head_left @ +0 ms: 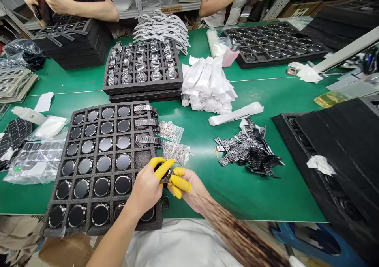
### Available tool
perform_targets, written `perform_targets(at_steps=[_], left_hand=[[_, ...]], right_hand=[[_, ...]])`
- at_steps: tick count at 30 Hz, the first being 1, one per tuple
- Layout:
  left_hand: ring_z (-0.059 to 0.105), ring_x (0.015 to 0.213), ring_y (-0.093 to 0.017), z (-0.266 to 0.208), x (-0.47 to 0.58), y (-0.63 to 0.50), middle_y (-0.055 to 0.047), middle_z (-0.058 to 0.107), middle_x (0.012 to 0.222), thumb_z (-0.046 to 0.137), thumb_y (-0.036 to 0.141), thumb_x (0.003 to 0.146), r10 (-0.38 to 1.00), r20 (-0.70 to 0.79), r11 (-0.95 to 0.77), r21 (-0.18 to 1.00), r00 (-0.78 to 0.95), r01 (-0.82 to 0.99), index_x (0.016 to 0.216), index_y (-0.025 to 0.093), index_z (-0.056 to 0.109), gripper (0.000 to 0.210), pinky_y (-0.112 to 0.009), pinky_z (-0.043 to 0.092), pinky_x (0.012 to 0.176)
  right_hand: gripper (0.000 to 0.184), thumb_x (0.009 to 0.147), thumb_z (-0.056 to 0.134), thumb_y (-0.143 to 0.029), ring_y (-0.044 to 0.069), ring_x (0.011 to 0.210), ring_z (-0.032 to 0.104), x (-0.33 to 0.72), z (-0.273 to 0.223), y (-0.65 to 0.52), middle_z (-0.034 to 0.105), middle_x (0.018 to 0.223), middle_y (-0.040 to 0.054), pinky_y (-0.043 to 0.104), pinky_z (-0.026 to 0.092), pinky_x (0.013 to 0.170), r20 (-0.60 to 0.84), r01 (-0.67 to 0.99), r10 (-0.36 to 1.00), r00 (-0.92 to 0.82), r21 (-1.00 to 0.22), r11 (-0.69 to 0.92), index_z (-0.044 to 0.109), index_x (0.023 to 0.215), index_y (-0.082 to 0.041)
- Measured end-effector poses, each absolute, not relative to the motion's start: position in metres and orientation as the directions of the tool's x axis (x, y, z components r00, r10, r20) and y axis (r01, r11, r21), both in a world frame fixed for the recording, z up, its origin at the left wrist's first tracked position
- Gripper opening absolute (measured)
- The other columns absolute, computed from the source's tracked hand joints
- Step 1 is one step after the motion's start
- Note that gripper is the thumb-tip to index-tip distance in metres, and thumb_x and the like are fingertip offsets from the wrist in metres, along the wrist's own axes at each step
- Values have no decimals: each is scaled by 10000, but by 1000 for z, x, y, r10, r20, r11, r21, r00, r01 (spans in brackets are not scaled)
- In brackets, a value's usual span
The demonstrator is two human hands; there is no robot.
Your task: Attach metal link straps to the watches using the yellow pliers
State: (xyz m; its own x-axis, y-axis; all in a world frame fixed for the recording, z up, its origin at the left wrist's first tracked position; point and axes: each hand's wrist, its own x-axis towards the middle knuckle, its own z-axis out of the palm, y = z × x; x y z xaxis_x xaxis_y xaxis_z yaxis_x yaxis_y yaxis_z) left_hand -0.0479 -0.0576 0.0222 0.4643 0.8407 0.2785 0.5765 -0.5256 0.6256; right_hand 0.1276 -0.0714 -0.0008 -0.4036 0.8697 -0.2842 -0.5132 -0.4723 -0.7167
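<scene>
My left hand and my right hand, with yellow finger cots on several fingertips, pinch a small dark watch between them. The fingers cover most of it. Under and left of my left forearm lies a black foam tray with rows of round watch heads. Three watches in its right column carry metal link bands, such as the top one; the compartment below them holds nothing. Just beyond my hands are two plastic bags of small metal pins, a near one and a farther one.
Right of my hands lies a heap of dark link bands. Behind it are white wrapped strips and a stacked tray of banded watches. Black foam trays line the right edge. Two other people work across the green table.
</scene>
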Motion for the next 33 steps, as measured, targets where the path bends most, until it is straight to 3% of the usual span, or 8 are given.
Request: perform_targets(at_steps=[6,14,26,28,30,33], left_hand=[[556,1318,-308,33,-45,-60,-155,543,1373,488,135,976,816,273,-517,738,510,433,1569,258,461,607,-478,559,1062],[577,1151,-255,36,-43,-59,-101,543,1242,520,164,978,836,289,-481,795,466,370,1404,269,557,440,-415,551,984],[585,1167,-284,36,-44,-60,-129,578,1294,467,249,1034,812,345,-508,814,470,282,1498,283,524,469,-460,535,1003],[598,1175,-290,36,-46,-60,-131,607,1293,465,341,1066,839,304,-440,867,452,233,1465,278,581,420,-464,529,1018],[656,1101,-279,35,-50,-60,-120,669,1225,491,455,1073,884,187,-263,956,428,127,1424,263,634,426,-438,556,973],[730,948,-246,34,-59,-60,-98,753,1106,644,540,1004,913,1,23,998,407,-54,1366,233,680,476,-368,603,864]], right_hand=[[471,782,890,-572,91,498,382,120,2,-72,483,546,-67,231,337,502,-333,-574,908,-254,-704,-418,610,730,-197],[451,800,875,-564,82,485,374,119,11,-72,511,555,-61,227,319,485,-310,-516,904,-295,-744,-424,631,760,-187],[467,819,852,-595,85,472,363,119,12,-76,503,557,-63,234,329,484,-285,-542,902,-325,-726,-424,615,765,-197],[459,836,839,-600,89,478,378,119,9,-77,508,570,-62,237,348,495,-277,-542,902,-332,-726,-423,622,787,-199],[456,880,785,-628,109,506,434,123,6,-75,544,605,-42,248,391,519,-227,-513,909,-351,-765,-389,633,806,-205],[448,869,785,-649,203,799,639,137,2,-66,695,892,58,339,547,735,-22,-332,924,-383,-930,-159,677,824,-217]])
